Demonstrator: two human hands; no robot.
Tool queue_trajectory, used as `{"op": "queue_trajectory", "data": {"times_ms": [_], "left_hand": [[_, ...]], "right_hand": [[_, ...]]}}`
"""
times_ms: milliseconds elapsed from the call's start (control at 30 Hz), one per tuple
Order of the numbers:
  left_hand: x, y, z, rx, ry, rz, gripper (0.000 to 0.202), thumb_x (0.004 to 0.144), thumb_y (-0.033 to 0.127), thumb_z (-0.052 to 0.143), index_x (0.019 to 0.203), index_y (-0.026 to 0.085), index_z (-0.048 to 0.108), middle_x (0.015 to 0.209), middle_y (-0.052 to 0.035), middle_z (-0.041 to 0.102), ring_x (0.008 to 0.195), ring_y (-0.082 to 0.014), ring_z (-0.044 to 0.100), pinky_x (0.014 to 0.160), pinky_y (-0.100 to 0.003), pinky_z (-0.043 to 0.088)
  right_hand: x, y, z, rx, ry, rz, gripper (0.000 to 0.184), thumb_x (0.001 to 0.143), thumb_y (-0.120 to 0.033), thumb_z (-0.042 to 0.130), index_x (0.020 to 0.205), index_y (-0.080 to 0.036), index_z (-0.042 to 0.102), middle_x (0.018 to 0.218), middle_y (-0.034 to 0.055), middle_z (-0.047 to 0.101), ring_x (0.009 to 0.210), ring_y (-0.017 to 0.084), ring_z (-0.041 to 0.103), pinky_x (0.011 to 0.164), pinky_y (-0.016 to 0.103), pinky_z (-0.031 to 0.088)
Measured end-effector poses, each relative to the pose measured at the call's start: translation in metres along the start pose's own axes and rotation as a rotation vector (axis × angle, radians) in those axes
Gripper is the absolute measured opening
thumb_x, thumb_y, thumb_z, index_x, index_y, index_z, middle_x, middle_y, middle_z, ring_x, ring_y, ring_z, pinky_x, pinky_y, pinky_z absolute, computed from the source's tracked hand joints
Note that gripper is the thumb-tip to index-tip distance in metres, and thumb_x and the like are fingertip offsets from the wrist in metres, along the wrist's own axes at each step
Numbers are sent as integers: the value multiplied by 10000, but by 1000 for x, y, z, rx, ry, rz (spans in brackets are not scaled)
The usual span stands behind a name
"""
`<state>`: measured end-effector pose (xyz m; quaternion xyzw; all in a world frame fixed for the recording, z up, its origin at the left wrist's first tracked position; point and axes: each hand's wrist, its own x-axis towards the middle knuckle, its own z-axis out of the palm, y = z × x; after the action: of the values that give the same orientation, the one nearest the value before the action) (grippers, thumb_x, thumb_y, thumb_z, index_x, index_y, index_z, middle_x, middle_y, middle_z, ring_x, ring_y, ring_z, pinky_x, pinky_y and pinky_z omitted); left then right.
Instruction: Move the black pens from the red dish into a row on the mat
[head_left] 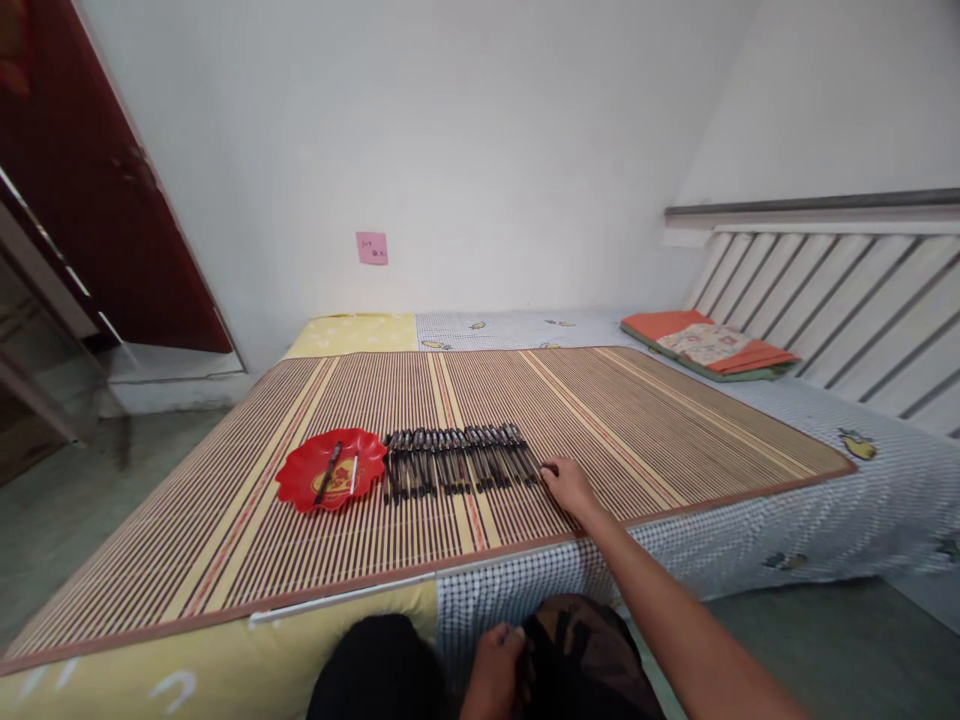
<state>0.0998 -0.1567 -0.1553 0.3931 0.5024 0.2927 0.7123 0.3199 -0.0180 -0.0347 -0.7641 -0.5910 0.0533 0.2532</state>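
Several dark pens lie side by side in a long row on the striped mat. At the right end of this row my right hand rests on the mat. Its fingers are curled together beside the lower end of the last pen, and what they pinch, if anything, is too small to tell. My left hand is low by my lap with its fingers closed, their inner side hidden. Left of the row sits a red scalloped plate holding a dark pen and a thin white stick-like piece.
The mat covers a bed with yellow and checked sheets. A folded orange cloth lies at the far right by the slatted headboard. A pink note is on the wall, and a dark red door is at left.
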Motion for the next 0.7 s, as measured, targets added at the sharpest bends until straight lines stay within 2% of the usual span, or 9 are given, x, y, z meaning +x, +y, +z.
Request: {"op": "queue_trajectory", "data": {"times_ms": [300, 700], "left_hand": [[2, -2, 2, 1, 16, -17, 375, 760, 511, 640, 568, 231, 480, 385, 69, 421, 329, -93, 302, 401, -256, 197], [1, -1, 1, -10, 22, -3, 373, 720, 515, 661, 564, 222, 491, 412, 58, 446, 358, -99, 349, 418, -257, 221]], "right_hand": [[0, 5, 2, 8, 8, 5, 258, 843, -161, 525, 961, -141, 753, 1013, 108, 758, 968, 200, 670, 863, 243, 440], [-1, 7, 2, 47, 32, 21, 254, 827, -171, 532, 958, -139, 748, 1002, 104, 746, 948, 196, 656, 859, 249, 437]]}}
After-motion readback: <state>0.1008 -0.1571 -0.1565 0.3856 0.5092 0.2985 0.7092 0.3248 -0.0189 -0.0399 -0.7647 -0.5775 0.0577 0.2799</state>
